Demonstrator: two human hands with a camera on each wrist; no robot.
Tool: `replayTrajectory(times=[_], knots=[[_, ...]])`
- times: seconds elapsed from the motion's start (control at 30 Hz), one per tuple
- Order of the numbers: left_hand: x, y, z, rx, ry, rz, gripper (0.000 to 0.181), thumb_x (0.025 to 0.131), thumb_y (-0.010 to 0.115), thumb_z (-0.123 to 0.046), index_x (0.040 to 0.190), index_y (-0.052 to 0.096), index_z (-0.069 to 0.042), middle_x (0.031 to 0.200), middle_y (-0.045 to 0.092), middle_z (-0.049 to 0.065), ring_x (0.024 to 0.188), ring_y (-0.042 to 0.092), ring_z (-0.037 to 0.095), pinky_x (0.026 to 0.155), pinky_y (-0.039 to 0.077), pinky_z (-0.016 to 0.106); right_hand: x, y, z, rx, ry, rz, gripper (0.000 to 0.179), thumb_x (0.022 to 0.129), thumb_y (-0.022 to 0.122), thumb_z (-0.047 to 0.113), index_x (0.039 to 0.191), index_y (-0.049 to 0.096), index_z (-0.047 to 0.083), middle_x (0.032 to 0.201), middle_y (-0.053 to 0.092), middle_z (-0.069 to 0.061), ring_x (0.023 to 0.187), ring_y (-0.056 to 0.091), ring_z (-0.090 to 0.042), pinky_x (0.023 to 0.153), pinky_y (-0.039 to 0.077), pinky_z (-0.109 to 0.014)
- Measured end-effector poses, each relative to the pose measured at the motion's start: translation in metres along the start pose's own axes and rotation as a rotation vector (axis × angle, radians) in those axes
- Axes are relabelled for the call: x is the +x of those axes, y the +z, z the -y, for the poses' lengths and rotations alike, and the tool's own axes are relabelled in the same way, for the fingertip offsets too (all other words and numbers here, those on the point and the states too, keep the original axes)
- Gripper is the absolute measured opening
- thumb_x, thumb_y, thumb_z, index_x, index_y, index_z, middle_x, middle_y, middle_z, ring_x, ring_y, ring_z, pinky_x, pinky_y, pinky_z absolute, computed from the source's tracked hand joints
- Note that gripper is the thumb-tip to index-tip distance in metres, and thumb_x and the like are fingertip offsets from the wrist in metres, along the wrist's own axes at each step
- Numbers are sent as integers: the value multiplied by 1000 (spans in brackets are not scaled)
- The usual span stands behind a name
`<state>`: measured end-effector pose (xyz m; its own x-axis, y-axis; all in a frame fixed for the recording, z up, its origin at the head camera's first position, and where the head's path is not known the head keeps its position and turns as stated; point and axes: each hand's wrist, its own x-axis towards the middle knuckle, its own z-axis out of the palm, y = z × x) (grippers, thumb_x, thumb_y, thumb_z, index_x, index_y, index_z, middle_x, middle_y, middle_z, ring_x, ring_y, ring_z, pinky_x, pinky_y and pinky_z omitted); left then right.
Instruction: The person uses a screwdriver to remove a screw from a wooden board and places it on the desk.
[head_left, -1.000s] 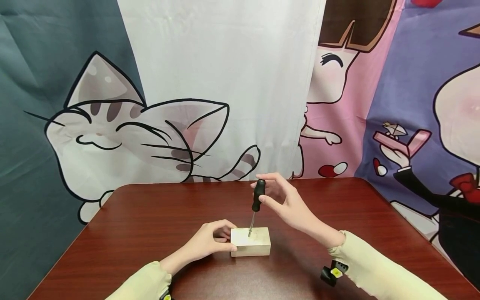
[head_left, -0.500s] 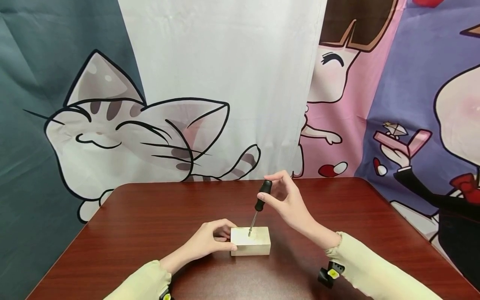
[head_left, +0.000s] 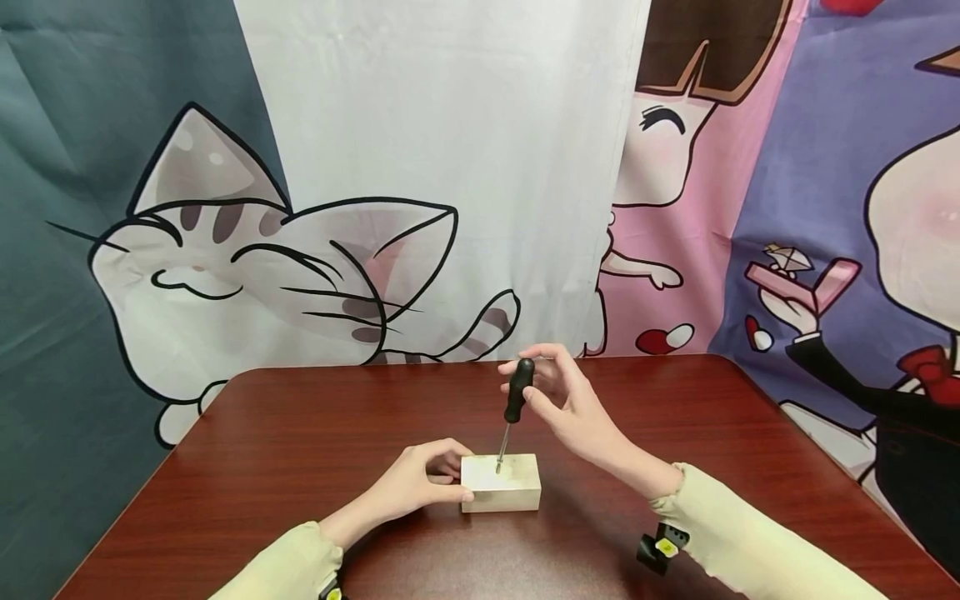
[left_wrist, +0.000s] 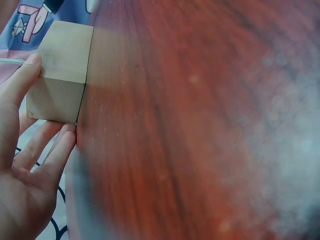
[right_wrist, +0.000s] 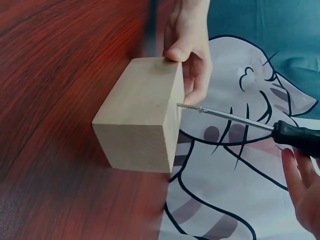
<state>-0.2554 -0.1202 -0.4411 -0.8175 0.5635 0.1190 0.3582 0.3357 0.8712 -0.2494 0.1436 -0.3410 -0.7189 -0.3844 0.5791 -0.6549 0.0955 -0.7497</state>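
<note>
A pale wooden block [head_left: 501, 501] lies on the table, its left end held between the thumb and fingers of my left hand [head_left: 420, 477]. In the right wrist view a brass-coloured screw [right_wrist: 189, 106] stands partly out of the block's top face. The tip of a black-handled screwdriver [head_left: 519, 392] meets the screw head, the shaft leaning slightly right. My right hand [head_left: 577, 412] pinches the handle, with thumb on the near side and fingers reaching past the far side. The left wrist view shows my left thumb on the block's top edge and fingers at its end.
The reddish-brown wooden table [head_left: 322, 417] extends around the block. Behind it hangs a cartoon-printed cloth [head_left: 450, 108] with a cat and figures. A black wrist camera [head_left: 660, 547] sits below my right sleeve.
My right thumb and fingers roll along the screwdriver handle, which leaned further right half a second ago and now stands steeper. Block and left hand stay in place.
</note>
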Motion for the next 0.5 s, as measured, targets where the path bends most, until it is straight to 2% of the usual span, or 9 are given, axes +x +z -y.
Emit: replayTrajectory(times=[0.07,0.17,0.27,0.37,0.5], knots=[[0,0,0,-1,1,-2,43,78,84,-32,116,66,-25,102,70,-1,93,68,6,87,57,23,-1,2,0,-48,4,-27,38,96,60,1,129,45,11,120,68,-10,100,70,-14,88,57,-27],[0,0,0,-5,2,-2,43,78,85,-32,116,66,-26,102,71,-1,93,68,6,87,57,23,-3,3,0,-152,9,-90,40,92,69,6,126,49,14,106,68,-5,89,66,-15,78,56,-26],[-1,0,-1,-10,4,-4,42,78,85,-31,116,66,-25,102,71,-1,93,68,7,87,57,23,-3,4,-1,-185,15,-129,43,88,74,9,125,53,15,93,66,-4,80,64,-17,72,57,-25],[-1,0,-1,-10,6,-6,42,78,85,-31,115,67,-25,102,71,-1,93,68,7,87,57,23,-2,3,0,-171,17,-131,42,88,74,9,125,55,13,92,68,-6,80,66,-16,71,57,-25],[-1,0,-1,-10,5,-2,43,78,85,-30,116,66,-25,102,71,-1,93,68,7,87,57,23,-2,1,1,-179,16,-104,43,90,72,10,129,56,17,100,71,-6,86,70,-12,74,57,-26]])
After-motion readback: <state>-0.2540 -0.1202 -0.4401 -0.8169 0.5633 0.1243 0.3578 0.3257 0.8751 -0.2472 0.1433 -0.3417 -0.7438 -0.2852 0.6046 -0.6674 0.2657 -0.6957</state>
